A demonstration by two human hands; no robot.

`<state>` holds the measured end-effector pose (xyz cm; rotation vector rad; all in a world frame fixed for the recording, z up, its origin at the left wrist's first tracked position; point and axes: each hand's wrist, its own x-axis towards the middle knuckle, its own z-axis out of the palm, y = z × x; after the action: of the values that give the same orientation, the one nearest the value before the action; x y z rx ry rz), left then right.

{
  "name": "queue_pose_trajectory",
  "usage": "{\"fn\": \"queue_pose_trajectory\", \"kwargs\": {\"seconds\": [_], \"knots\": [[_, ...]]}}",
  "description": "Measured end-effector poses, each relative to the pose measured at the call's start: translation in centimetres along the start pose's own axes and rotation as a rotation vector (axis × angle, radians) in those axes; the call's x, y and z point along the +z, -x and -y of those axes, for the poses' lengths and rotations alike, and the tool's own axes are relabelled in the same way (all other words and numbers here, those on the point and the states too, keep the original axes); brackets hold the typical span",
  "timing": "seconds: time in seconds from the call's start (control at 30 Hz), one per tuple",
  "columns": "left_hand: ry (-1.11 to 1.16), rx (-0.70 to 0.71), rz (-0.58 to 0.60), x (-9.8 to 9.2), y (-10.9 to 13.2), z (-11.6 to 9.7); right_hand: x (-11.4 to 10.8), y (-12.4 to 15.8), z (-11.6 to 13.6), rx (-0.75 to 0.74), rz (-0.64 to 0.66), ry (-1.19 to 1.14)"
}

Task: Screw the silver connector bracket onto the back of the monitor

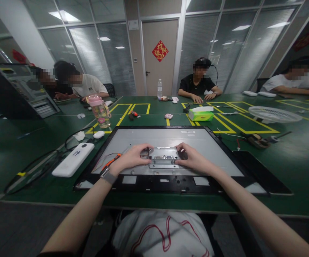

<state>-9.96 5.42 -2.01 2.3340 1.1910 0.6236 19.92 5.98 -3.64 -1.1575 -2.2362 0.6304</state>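
A large flat display panel with a grey back and black edging lies on the table in front of me. Over its middle sits a silver metal bracket with screw holes and raised parts. My left hand grips the bracket's left side, thumb near me and fingers at the far side. On the opposite side my right hand grips it the same way. Whether the bracket rests on the panel or is slightly raised, I cannot tell. An orange-handled tool lies on the panel beside my left wrist.
Left of the panel are a white power bank, a black cable and a pink-lidded bottle. A green tissue pack stands beyond it. A dark flat slab lies to the right. Several people sit across the table.
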Motion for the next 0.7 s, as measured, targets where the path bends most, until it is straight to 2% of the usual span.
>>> {"fn": "queue_pose_trajectory", "kwargs": {"seconds": [0.17, 0.27, 0.4, 0.57, 0.7], "knots": [[0.04, 0.002, -0.05, -0.7, 0.6, -0.9, -0.6, 0.7, 0.5, -0.022, -0.046, -0.085], [0.08, 0.0, -0.012, -0.9, 1.5, -1.7, -0.7, 1.7, 0.9, -0.038, -0.037, -0.102], [0.087, 0.044, 0.015, -0.5, 2.3, -2.5, -0.4, 2.6, 1.3, -0.05, 0.004, -0.067], [0.055, 0.107, -0.042, 0.1, 2.4, -2.6, 0.2, 2.4, 1.2, -0.123, -0.051, -0.048], [0.047, 0.105, -0.033, 0.1, 2.3, -2.5, 0.3, 2.2, 0.9, -0.123, -0.039, -0.037]]}}
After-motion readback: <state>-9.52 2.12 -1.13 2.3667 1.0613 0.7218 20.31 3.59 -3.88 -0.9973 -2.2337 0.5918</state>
